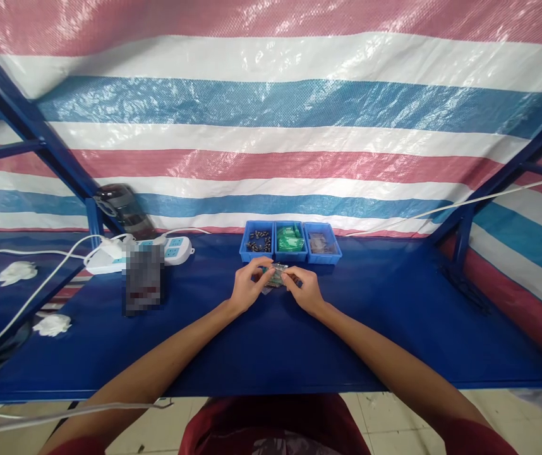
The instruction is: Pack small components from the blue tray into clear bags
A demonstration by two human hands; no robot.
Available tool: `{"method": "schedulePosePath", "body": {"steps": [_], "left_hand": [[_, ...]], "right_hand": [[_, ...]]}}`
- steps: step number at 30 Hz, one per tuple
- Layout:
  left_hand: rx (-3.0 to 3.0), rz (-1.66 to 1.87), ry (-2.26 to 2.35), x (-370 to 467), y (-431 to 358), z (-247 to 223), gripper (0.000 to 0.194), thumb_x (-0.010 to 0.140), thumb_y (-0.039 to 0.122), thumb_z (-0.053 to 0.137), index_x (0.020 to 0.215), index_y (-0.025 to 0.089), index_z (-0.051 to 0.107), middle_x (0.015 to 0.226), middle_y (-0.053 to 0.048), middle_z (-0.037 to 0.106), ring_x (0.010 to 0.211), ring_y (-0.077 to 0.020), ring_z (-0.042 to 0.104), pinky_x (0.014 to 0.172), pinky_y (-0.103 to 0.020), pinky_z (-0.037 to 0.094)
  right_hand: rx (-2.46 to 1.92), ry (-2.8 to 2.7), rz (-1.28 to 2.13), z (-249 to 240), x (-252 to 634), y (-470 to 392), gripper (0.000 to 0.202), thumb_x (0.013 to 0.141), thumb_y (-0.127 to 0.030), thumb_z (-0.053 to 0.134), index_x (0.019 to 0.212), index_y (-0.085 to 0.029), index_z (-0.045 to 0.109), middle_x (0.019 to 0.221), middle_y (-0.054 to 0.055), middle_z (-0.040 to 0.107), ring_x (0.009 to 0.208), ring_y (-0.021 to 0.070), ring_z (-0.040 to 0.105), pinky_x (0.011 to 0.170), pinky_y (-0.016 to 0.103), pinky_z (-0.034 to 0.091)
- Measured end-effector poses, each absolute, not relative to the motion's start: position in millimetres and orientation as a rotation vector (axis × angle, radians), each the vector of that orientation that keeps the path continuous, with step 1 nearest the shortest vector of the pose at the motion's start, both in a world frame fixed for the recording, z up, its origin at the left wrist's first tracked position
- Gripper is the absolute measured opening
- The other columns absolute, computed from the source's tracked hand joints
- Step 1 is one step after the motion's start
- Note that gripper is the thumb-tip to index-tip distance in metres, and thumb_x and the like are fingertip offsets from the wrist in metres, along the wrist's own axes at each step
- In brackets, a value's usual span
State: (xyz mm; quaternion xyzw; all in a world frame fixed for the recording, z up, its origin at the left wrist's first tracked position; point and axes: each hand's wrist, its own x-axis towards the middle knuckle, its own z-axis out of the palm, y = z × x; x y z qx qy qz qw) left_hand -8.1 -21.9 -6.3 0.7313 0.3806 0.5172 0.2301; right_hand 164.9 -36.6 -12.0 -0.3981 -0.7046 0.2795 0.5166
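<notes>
Between my two hands, just in front of the blue bins, is a small clear plastic bag (278, 276) with something greenish in or under it. My left hand (248, 285) pinches its left side with thumb and forefinger. On the right side, the fingers of my right hand (306, 291) close on the same bag. Beyond the hands stand three small blue bins: the left bin (244, 253) holds small dark parts, the middle bin (290, 256) holds green packets, and the right bin (325, 259) holds clear packets.
A white power strip (183, 250) with plugs and cables lies on the blue table (370, 328) at the left, beside a pixelated dark object (143, 281). A dark bottle (126, 208) leans behind it. Crumpled tissues (53, 325) lie far left. A striped sheet (271, 139) hangs behind.
</notes>
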Motion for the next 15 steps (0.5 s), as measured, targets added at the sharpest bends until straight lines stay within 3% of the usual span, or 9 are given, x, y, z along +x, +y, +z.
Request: {"method": "schedulePosePath", "body": {"steps": [8,12,15], "left_hand": [[2.014,1.321,1.071,-9.0,-20.2,-2.3,0.029,0.088,0.034,0.052,0.112,0.019,0.051,0.093,-0.002,0.06,0.046,-0.0024,0.043,0.048,-0.017,0.039],[2.003,1.327,1.078,-9.1,-19.8,-0.8,0.026,0.089,0.035,0.05,0.109,0.019,0.052,0.094,-0.003,0.06,0.047,-0.0034,0.045,0.048,-0.018,0.04],[2.012,1.327,1.096,-8.7,-19.9,-0.3,0.024,0.09,0.034,0.049,0.107,0.019,0.053,0.093,-0.003,0.06,0.047,-0.0034,0.044,0.048,-0.018,0.04]], "right_hand": [[-0.981,-1.031,0.836,-11.1,176.2,-18.9,0.025,0.08,-0.04,0.059,0.079,-0.016,0.061,0.057,-0.002,0.057,0.043,0.0093,0.05,0.044,0.023,0.042],[-0.988,-0.664,0.877,-10.7,195.3,0.7,0.032,0.072,-0.04,0.066,0.09,-0.014,0.061,0.074,0.004,0.067,0.048,0.0114,0.058,0.048,0.025,0.048],[-1.014,-0.735,0.926,-12.7,201.3,4.7,0.039,0.072,-0.039,0.066,0.101,-0.014,0.06,0.087,0.008,0.069,0.055,0.0144,0.063,0.052,0.028,0.051]]}}
